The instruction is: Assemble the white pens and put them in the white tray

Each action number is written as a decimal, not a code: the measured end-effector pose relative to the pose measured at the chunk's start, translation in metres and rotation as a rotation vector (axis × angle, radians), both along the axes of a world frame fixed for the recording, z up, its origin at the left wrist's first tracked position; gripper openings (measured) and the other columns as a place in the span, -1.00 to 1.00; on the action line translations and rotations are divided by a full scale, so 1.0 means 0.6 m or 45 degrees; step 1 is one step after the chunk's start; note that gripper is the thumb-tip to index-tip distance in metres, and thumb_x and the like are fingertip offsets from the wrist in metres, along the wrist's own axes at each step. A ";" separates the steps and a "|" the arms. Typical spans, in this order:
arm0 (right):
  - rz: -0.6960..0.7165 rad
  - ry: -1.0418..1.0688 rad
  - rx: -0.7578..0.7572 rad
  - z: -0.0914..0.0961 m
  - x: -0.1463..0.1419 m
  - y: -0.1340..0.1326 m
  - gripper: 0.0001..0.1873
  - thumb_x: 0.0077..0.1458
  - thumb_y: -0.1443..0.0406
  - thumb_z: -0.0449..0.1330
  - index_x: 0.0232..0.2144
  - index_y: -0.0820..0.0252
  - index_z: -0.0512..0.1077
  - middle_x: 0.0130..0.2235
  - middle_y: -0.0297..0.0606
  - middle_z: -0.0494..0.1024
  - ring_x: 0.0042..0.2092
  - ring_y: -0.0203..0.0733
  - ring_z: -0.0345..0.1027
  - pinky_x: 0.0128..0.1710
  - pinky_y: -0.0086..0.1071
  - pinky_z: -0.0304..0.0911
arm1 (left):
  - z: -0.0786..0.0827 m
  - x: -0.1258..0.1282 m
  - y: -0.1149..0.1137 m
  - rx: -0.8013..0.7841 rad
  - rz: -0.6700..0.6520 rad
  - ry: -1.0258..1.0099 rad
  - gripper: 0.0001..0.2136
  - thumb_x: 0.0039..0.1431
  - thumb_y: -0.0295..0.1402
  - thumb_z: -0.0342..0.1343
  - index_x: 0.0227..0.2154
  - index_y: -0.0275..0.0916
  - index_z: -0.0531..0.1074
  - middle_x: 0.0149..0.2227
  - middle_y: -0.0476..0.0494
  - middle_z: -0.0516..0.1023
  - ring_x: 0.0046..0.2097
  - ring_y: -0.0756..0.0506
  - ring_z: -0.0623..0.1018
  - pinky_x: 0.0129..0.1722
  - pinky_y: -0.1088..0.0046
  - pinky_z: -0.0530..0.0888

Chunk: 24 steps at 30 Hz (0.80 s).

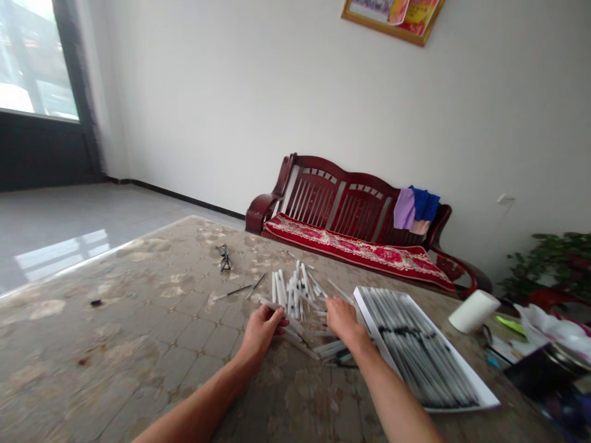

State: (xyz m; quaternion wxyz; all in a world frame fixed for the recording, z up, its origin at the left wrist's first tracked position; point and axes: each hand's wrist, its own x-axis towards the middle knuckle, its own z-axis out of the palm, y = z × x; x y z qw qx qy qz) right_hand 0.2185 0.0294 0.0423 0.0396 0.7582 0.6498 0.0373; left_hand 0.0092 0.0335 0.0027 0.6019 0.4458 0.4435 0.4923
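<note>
The left hand (261,332) clenches a white pen (277,306), its long axis slanting toward the right hand (342,320), whose fingers (339,307) curl just beside the pile of pens (294,292) on the table (138,320) (whether they grip anything, I cannot tell).

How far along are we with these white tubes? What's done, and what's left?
Done: the white tray looks filled with rows of tubes. In hand: the left hand holds one white tube; the right hand is at the loose pile of white tubes, its hold unclear. Left: that pile, lying on the table.
</note>
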 end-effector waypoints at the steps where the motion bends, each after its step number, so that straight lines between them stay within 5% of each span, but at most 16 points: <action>1: 0.006 -0.005 -0.015 0.000 -0.002 0.001 -0.69 0.08 0.50 0.09 -0.16 0.19 0.50 -0.13 -0.04 0.59 -0.09 -0.05 0.50 -0.14 -0.34 0.29 | -0.001 0.000 0.000 0.003 0.000 0.009 -0.63 -0.12 -0.01 0.19 -0.40 -0.23 0.41 -0.48 0.01 0.52 -0.38 -0.11 0.60 -0.47 0.46 0.47; 9: 0.010 0.067 0.126 0.022 0.008 -0.020 -0.75 0.06 0.48 0.07 -0.22 0.22 0.45 -0.12 -0.04 0.56 -0.06 -0.05 0.47 -0.10 -0.33 0.28 | -0.002 -0.003 0.001 -0.020 0.061 -0.115 -0.63 -0.15 -0.05 0.27 -0.41 -0.26 0.44 -0.49 -0.01 0.55 -0.39 -0.10 0.61 -0.49 0.49 0.47; 11: -0.033 0.325 0.388 0.023 0.005 -0.037 -0.83 0.13 0.40 0.04 -0.25 0.21 0.41 -0.17 -0.06 0.57 -0.09 -0.06 0.47 -0.13 -0.32 0.30 | -0.002 -0.003 0.001 -0.084 0.076 -0.212 -0.64 -0.16 -0.08 0.32 -0.41 -0.27 0.45 -0.48 -0.03 0.56 -0.39 -0.08 0.61 -0.47 0.50 0.48; 14: -0.074 1.108 0.783 0.006 -0.015 -0.065 -0.83 0.18 0.20 0.02 -0.30 0.15 0.33 -0.34 -0.18 0.56 -0.28 -0.11 0.50 -0.29 -0.33 0.38 | 0.000 -0.002 0.001 -0.218 0.078 -0.369 -0.72 -0.10 -0.21 0.36 -0.44 -0.28 0.45 -0.48 -0.07 0.58 -0.39 -0.05 0.62 -0.42 0.52 0.51; 17: -0.069 1.694 0.919 -0.017 -0.047 -0.087 -0.71 0.15 0.04 0.06 -0.30 0.12 0.29 -0.38 -0.25 0.54 -0.35 -0.11 0.50 -0.38 -0.29 0.43 | 0.004 -0.001 -0.002 -0.333 0.065 -0.486 -0.85 0.03 -0.38 0.32 -0.48 -0.30 0.46 -0.50 -0.07 0.59 -0.42 0.01 0.61 -0.41 0.60 0.52; 24: -0.090 1.979 1.060 -0.034 -0.081 -0.094 -0.65 0.07 0.00 0.17 -0.27 0.11 0.27 -0.32 -0.28 0.54 -0.32 -0.10 0.51 -0.32 -0.22 0.47 | 0.012 0.000 -0.003 -0.415 0.041 -0.598 -0.84 0.19 -0.55 0.15 -0.50 -0.32 0.46 -0.53 -0.06 0.57 -0.49 0.08 0.58 -0.45 0.69 0.52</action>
